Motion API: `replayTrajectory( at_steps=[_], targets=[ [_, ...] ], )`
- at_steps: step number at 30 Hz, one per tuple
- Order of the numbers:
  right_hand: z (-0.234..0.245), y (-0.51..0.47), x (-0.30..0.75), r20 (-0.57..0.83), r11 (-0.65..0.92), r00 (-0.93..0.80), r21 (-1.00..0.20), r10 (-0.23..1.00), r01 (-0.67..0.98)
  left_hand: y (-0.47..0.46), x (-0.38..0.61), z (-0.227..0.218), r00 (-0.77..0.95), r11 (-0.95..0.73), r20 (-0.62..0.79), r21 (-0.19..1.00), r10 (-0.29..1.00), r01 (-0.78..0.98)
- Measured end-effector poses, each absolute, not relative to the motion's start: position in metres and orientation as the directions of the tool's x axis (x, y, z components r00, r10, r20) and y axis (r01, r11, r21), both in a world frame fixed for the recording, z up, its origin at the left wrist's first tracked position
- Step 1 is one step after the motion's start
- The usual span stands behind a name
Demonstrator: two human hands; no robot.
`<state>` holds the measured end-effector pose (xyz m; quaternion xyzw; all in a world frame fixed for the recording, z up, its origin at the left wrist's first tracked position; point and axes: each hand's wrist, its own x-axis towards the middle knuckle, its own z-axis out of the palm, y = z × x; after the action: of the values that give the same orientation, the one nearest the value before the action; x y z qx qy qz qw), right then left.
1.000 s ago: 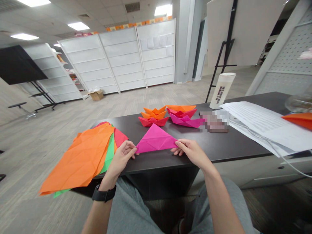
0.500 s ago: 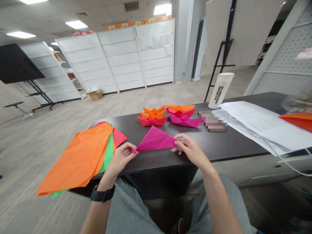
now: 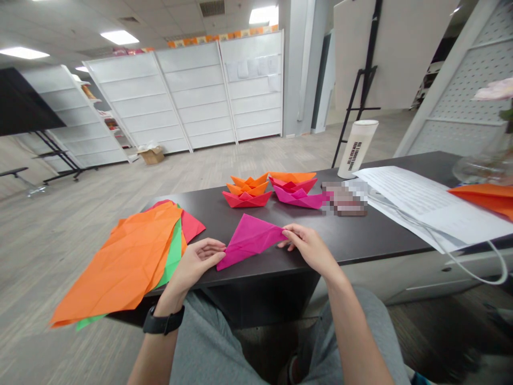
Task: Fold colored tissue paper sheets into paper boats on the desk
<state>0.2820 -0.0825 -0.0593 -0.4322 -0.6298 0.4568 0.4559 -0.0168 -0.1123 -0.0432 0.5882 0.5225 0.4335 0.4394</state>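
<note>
A folded pink sheet of paper, roughly triangular, is held just above the dark desk's front edge. My right hand pinches its right corner between thumb and fingers. At the lower left end, my left hand has its fingers stretched out and apart from the thumb, with the tips at the paper's edge. Behind the sheet stand several folded paper boats: a red boat in front of orange ones on the left, and a pink boat in front of red and orange ones on the right.
A stack of orange paper, with green and red sheets under it, overhangs the desk's left front edge. A white cup, printed papers, a cable and an orange folded paper are on the right. A blurred-out patch covers something beside the boats.
The pink sheet has tilted, its left end now lower. My left fingers have straightened from a pinch on that corner, while my right hand keeps its hold. The view has shifted slightly.
</note>
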Motion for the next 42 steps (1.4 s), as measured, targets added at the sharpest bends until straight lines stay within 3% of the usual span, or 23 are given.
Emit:
replayTrajectory(
  at_steps=[15,21,32,42],
  targets=[
    [-0.0603,-0.0827,0.2828,0.148,0.173,-0.227,-0.98,0.963,0.095,-0.1112,-0.0177,-0.0477,0.076,-0.047,0.034,0.984,0.997,0.172],
    [-0.0608,-0.083,0.2851,0.227,0.264,-0.235,-0.955,0.945,0.139,-0.1094,-0.0204,-0.049,0.049,-0.047,0.039,0.982,0.998,0.183],
    [-0.0629,-0.0812,0.2834,0.171,0.173,-0.159,-0.985,0.972,0.0,-0.1111,-0.0147,-0.0423,0.066,-0.038,0.028,0.986,0.997,0.163],
    [-0.0538,-0.0857,0.2824,0.137,0.159,-0.209,-0.983,0.968,0.094,-0.109,-0.0168,-0.0458,-0.046,-0.055,0.063,0.988,0.997,0.147]
  ],
)
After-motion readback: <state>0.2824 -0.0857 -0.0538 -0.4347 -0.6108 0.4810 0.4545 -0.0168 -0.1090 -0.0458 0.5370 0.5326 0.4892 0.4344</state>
